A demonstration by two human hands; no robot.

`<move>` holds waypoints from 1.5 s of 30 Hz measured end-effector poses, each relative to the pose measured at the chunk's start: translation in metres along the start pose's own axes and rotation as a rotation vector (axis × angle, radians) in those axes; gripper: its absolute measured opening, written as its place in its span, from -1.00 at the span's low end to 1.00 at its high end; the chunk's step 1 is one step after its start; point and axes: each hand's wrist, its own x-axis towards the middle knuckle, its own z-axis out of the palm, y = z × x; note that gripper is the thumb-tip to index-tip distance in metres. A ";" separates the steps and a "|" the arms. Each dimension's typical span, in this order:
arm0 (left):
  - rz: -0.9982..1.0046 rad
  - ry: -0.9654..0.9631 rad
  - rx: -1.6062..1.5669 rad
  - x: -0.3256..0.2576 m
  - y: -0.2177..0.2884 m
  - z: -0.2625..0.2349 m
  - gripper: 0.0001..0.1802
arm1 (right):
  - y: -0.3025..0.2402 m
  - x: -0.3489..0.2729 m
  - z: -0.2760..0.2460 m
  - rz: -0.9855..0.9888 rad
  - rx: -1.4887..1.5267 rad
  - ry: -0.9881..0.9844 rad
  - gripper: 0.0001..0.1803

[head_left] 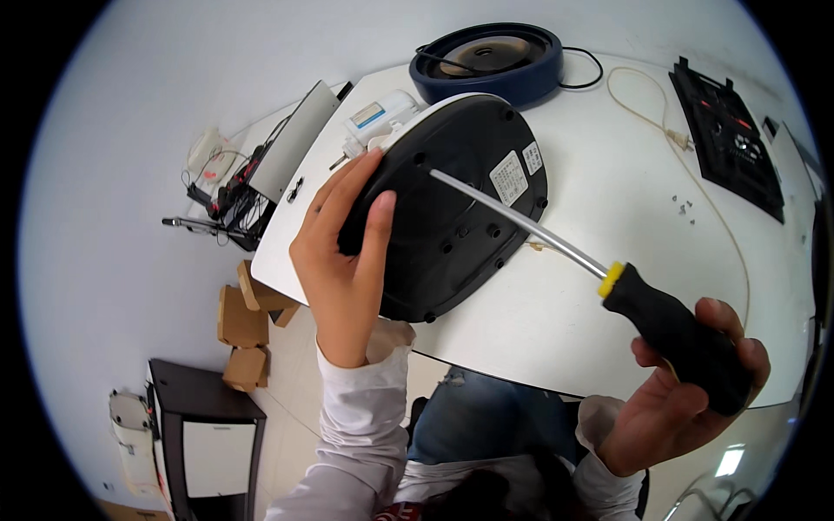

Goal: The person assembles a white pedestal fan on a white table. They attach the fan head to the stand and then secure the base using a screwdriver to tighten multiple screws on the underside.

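White wall (208,52) behind white table (504,321); black base (421,247) tilted over table's L part, underside to cam; dk blue ring (521,82) at back; black case (721,130) back R; screwdriver (612,280) slants across base, tip nr upper L hole, contact unclear; L hand (337,265) grips base's L rim, thumb & fingers apart; R hand (665,415) curled loosely round handle; loose screws (684,208) nr case.

A plain, pale bluish-white wall (130,191) stands behind a smooth white-topped table (556,321) with a thin dark edge. To the left, brown cardboard boxes (242,314) sit above a dark brown, box-shaped cabinet (195,388) with a white front panel (220,460). Bright light (731,459) glares off the pale, glossy tiled floor (282,417).
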 end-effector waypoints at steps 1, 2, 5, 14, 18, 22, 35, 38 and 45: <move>-0.009 -0.008 0.007 -0.001 -0.001 0.001 -0.69 | 0.003 0.002 0.000 -0.025 0.001 -0.054 -0.46; -0.019 -0.016 0.015 -0.001 -0.003 0.002 -0.69 | 0.006 0.003 0.000 -0.048 0.000 -0.106 -0.46; -0.032 -0.033 0.081 0.000 0.004 -0.003 -0.70 | 0.006 0.006 0.004 -0.066 0.015 -0.171 -0.44; -0.004 -0.037 0.099 -0.003 -0.003 -0.001 -0.69 | 0.004 0.004 0.010 -0.096 -0.150 -0.128 -0.42; 0.020 -0.018 0.123 -0.002 -0.005 0.000 -0.66 | 0.002 0.004 0.014 -0.129 -0.152 -0.111 -0.40; -0.009 -0.026 0.117 -0.002 -0.005 -0.002 -0.66 | 0.001 -0.002 0.015 -0.141 -0.210 -0.090 -0.37; -0.054 -0.010 0.100 -0.005 0.000 0.000 -0.70 | 0.009 -0.006 0.006 -0.085 -0.116 -0.146 -0.37; -0.048 -0.012 0.093 -0.003 0.001 0.003 -0.70 | 0.003 -0.003 0.005 -0.047 -0.136 -0.157 -0.44; -0.036 -0.017 0.092 -0.004 -0.002 0.001 -0.70 | -0.047 0.069 -0.015 1.015 0.519 -0.452 -0.51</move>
